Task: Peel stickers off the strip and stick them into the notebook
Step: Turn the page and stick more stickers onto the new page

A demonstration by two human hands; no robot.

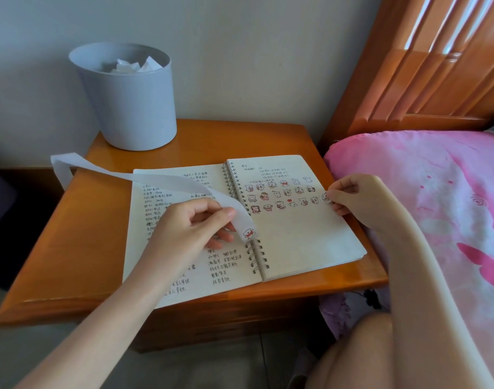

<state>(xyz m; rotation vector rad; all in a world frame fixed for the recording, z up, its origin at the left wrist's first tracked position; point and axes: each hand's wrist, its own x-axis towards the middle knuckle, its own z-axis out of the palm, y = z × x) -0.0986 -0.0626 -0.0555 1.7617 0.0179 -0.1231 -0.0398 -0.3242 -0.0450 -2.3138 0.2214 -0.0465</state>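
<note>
Pale grey-white wall (pixel 254 51), plain, runs behind everything. Glossy orange wooden table (pixel 94 226) stands against it, front edge moulded, daylight glare on top. Round grey bin (pixel 133 113) on its back left corner, crumpled white paper inside. To the right, a slatted wooden headboard (pixel 436 68), same orange, sun-streaked. Bed (pixel 436 197) just beside the table, pink printed cover. Grey floor (pixel 217 369) below. Deep shadow far left.

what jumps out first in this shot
The open notebook lies in the middle of the nightstand, its right page lined with rows of small cartoon stickers. The right hand pinches one more sticker at a row's right end, while the left hand holds the long white strip over the left page. A grey bin stands at the back left.
</note>
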